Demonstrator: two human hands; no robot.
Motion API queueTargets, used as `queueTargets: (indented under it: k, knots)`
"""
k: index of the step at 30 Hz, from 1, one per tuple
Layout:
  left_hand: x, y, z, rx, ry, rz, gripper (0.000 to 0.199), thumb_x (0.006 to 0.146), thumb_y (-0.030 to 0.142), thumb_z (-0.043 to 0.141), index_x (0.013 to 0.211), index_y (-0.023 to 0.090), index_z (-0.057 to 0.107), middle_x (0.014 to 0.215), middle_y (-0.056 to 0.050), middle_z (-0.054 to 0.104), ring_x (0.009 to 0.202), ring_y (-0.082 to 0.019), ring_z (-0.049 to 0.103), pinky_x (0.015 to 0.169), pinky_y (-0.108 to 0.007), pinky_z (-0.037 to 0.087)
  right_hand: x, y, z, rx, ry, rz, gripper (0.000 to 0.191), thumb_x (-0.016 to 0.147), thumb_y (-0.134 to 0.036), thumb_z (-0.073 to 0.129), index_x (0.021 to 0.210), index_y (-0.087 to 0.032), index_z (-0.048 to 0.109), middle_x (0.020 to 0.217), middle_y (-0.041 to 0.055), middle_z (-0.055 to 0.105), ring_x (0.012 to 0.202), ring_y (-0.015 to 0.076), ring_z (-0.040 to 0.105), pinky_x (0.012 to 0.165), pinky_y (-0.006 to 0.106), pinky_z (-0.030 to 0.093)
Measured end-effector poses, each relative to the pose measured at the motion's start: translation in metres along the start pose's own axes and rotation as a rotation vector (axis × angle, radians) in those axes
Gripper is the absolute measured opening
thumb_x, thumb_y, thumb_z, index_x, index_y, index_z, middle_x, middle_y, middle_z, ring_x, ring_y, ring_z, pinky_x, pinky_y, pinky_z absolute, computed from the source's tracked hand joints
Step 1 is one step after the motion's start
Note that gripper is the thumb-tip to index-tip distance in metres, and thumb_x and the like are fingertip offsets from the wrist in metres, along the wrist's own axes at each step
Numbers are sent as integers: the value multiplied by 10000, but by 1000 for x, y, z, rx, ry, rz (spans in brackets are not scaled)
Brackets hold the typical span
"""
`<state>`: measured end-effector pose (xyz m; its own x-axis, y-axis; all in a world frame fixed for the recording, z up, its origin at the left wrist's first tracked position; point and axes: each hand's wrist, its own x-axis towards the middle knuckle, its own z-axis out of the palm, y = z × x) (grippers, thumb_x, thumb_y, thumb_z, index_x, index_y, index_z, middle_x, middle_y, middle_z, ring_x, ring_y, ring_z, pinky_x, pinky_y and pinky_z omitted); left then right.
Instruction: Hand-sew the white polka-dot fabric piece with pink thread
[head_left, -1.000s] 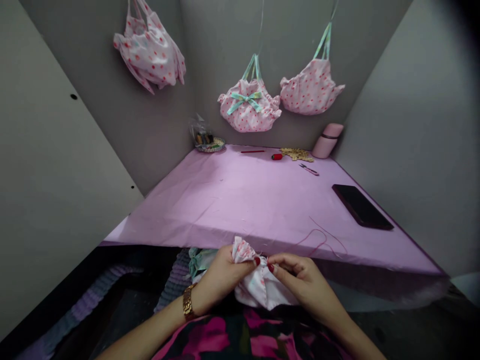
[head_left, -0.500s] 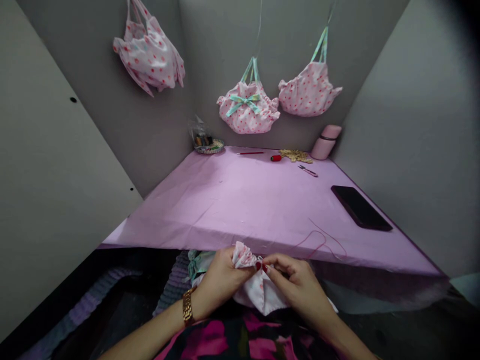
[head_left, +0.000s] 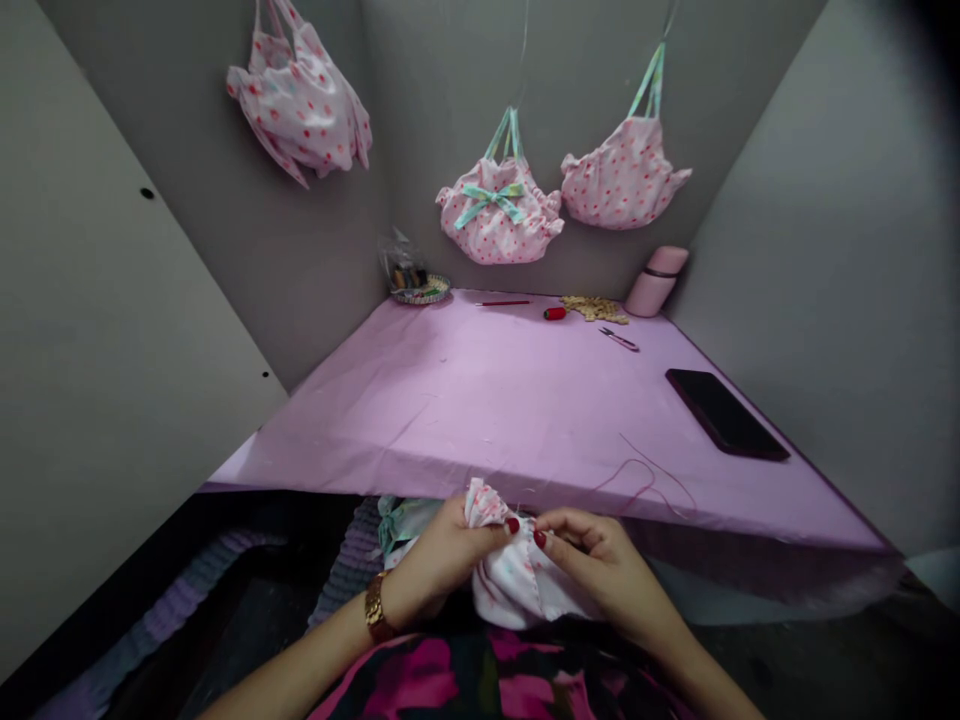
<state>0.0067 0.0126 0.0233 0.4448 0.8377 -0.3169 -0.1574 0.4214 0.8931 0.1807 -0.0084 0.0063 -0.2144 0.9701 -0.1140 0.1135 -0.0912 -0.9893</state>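
A white and pink patterned piece of fabric (head_left: 510,590) with a gathered ruffle hangs between my hands, just in front of the table edge and above my lap. My left hand (head_left: 446,560), with a gold watch at its wrist, grips the ruffled part, thumb pressed on top. Beside it, my right hand (head_left: 592,560) pinches the fabric near a seam with thumb and forefinger. Whether a needle is between those fingertips is too small to tell. Green ribbon-like cloth (head_left: 401,522) shows behind my left hand.
On the pink-covered table (head_left: 480,400) lie a loose red thread (head_left: 637,485), a phone (head_left: 727,415), thread snips (head_left: 619,340), a red thread spool (head_left: 555,314) and a woven tray (head_left: 424,291). A pink flask (head_left: 657,282) stands at the back right. Polka-dot cloth pieces (head_left: 499,235) hang above.
My fingertips have moved slightly apart, the right ones shifting a little to the right. The fabric between them is spread wider, showing more of the seam. The view has shifted slightly.
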Motion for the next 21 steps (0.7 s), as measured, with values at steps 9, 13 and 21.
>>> queueTargets:
  k: [9, 13, 21]
  knots:
    - [-2, -2, -1, -72, -49, -25, 83, 657, 173, 633, 698, 115, 591, 628, 11, 570, 558, -85, 480, 571, -196, 367, 4, 2, -5, 108, -92, 23, 230, 740, -376, 641, 776, -150, 656, 709, 31, 635, 632, 111, 534, 593, 215, 386]
    - [-3, -4, 0, -121, -105, -69, 114, 666, 190, 652, 721, 106, 596, 645, -9, 600, 573, -102, 521, 588, -204, 395, 2, 3, 4, 207, -92, 30, 285, 717, -416, 659, 751, -142, 593, 606, -12, 544, 520, 71, 441, 501, 191, 331]
    - [-2, 5, 11, -156, 0, -157, 302, 603, 330, 725, 811, 126, 645, 713, -73, 688, 666, -226, 629, 637, -301, 473, 11, -18, -21, -212, 242, -248, 248, 799, -385, 573, 911, -168, 615, 748, 21, 592, 620, 107, 509, 551, 218, 402]
